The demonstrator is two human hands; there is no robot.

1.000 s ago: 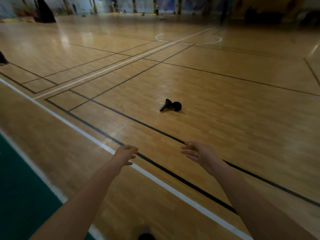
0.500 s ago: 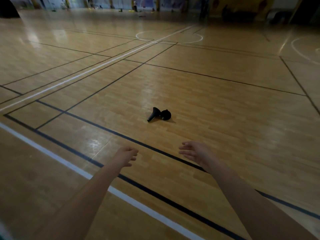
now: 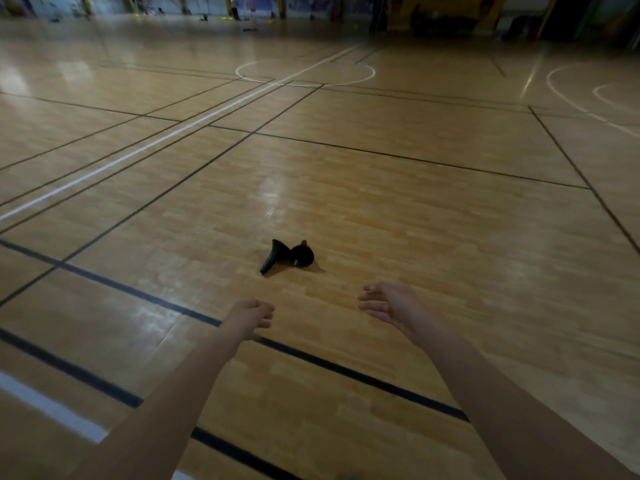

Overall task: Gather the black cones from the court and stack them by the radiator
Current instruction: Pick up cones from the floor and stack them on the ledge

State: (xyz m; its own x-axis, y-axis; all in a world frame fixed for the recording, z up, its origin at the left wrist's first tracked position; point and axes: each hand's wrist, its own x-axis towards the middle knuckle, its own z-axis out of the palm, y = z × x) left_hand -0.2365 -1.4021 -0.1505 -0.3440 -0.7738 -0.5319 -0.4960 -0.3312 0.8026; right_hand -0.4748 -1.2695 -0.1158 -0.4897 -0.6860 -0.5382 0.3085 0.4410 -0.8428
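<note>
Two black cones lie tipped over and touching on the wooden court floor. The left cone (image 3: 275, 255) points its narrow tip toward me and to the left. The right cone (image 3: 302, 255) shows its round base. Both of my arms reach forward, short of the cones. My left hand (image 3: 250, 315) is loosely curled and holds nothing, just below and left of them. My right hand (image 3: 391, 304) is open with fingers apart, below and to their right. No radiator is in view.
Black and white court lines (image 3: 194, 315) cross the wooden floor between me and the cones. Far off along the back wall (image 3: 242, 5) stand people and some yellow gear, too small to make out.
I have moved forward over the white and black lines, so the cones sit closer and lower in view. Both hands stay stretched out in front, holding nothing.
</note>
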